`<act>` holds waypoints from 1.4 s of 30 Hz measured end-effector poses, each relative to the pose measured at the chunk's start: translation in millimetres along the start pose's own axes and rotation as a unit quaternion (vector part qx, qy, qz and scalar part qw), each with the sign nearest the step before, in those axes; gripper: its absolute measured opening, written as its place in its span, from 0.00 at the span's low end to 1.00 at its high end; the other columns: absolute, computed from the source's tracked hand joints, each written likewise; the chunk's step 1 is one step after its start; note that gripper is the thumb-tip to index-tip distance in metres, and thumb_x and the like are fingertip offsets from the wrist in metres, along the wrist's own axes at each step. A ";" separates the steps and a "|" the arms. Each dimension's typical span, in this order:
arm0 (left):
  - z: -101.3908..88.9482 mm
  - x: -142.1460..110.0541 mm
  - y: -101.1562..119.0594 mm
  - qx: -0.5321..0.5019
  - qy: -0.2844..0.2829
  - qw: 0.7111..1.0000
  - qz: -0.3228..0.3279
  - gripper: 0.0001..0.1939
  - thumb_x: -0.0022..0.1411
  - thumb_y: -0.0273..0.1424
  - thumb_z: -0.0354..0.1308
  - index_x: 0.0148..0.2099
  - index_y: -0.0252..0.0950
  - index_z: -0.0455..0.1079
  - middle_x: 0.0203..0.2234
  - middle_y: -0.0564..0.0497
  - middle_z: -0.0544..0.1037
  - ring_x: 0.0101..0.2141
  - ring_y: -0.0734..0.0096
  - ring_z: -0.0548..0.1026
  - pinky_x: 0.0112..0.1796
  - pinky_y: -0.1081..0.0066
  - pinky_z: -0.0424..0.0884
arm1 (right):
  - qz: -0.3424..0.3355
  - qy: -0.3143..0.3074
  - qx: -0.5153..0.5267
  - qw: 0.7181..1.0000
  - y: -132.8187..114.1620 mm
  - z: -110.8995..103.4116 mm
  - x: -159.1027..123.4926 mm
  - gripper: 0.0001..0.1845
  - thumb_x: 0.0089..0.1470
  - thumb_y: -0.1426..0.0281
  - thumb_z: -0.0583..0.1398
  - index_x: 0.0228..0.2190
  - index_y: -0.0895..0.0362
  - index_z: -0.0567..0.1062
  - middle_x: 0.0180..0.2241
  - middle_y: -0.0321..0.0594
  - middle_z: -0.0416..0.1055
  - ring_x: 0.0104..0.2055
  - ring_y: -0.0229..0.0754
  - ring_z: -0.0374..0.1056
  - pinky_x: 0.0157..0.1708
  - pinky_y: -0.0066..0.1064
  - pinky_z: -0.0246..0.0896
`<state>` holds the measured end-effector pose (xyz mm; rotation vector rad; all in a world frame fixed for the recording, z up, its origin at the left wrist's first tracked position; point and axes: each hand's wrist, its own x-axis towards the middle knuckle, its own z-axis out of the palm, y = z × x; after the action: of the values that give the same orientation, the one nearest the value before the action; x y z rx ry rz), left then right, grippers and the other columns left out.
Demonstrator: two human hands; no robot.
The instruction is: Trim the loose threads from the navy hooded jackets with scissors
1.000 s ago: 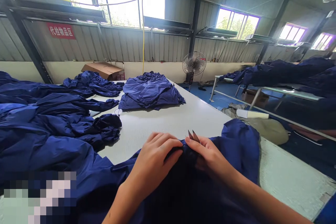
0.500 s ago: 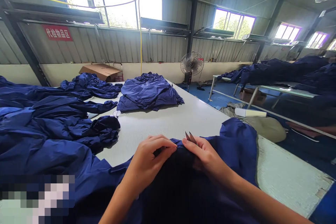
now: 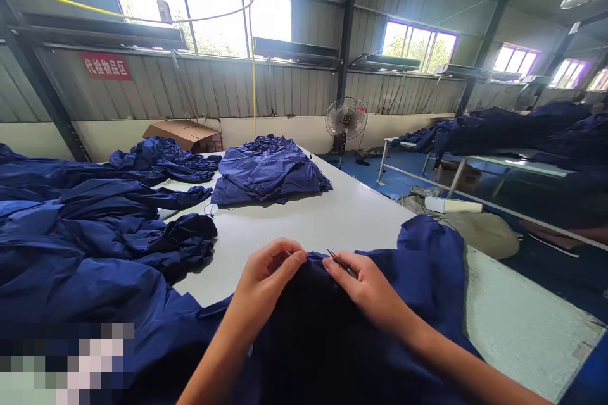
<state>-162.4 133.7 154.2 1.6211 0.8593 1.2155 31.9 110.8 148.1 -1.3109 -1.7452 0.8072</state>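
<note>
A dark navy garment [image 3: 323, 329] hangs over the near table edge in front of me, its upper edge held up between my hands. My left hand [image 3: 268, 278] is closed in a pinch on that edge, thumb against fingertips. To its right, my right hand [image 3: 365, 278] is closed around thread snips [image 3: 342, 262], whose dark pointed blades poke out above the thumb toward the upper left. The right fingertips also touch the fabric edge; their undersides are hidden behind the cloth.
Several navy garments [image 3: 109, 215] lie heaped on the left. A folded stack of garments [image 3: 270, 171] sits farther back on the white table [image 3: 304, 221]. A standing fan [image 3: 346, 119], a carton [image 3: 183, 133] and a second loaded table [image 3: 517, 164] stand beyond.
My left hand has shifted slightly left along the fabric edge, widening the gap between my hands. The snips have turned, their tips now pointing more to the left.
</note>
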 end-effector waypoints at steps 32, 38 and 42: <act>-1.6 -16.5 19.7 0.193 0.049 0.976 0.085 0.10 0.64 0.36 0.58 0.36 0.40 0.79 0.28 0.51 0.76 0.31 0.70 0.72 0.30 0.72 0.64 | -0.170 0.029 -0.140 0.975 -30.9 15.4 -10.2 0.08 0.65 0.68 0.54 0.43 0.54 0.72 0.43 0.42 0.72 0.45 0.45 0.70 0.44 0.37 0.65; -2.5 -16.6 22.5 0.198 0.048 0.975 0.085 0.11 0.65 0.36 0.57 0.35 0.39 0.79 0.29 0.51 0.77 0.31 0.69 0.72 0.30 0.72 0.64 | -0.188 0.029 -0.114 0.975 -28.7 17.4 -9.1 0.07 0.66 0.69 0.54 0.44 0.54 0.71 0.42 0.41 0.72 0.45 0.42 0.69 0.45 0.34 0.64; -2.9 -16.3 22.4 0.194 0.046 0.976 0.084 0.10 0.65 0.36 0.58 0.36 0.40 0.79 0.29 0.51 0.77 0.31 0.69 0.73 0.31 0.72 0.65 | -0.191 0.028 -0.121 0.974 -28.0 17.5 -10.5 0.08 0.66 0.69 0.54 0.45 0.54 0.71 0.42 0.41 0.72 0.45 0.43 0.69 0.45 0.35 0.64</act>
<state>-169.4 112.0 170.2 1.9957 1.0873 1.3052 5.3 92.9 161.2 -1.0842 -2.0116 0.3448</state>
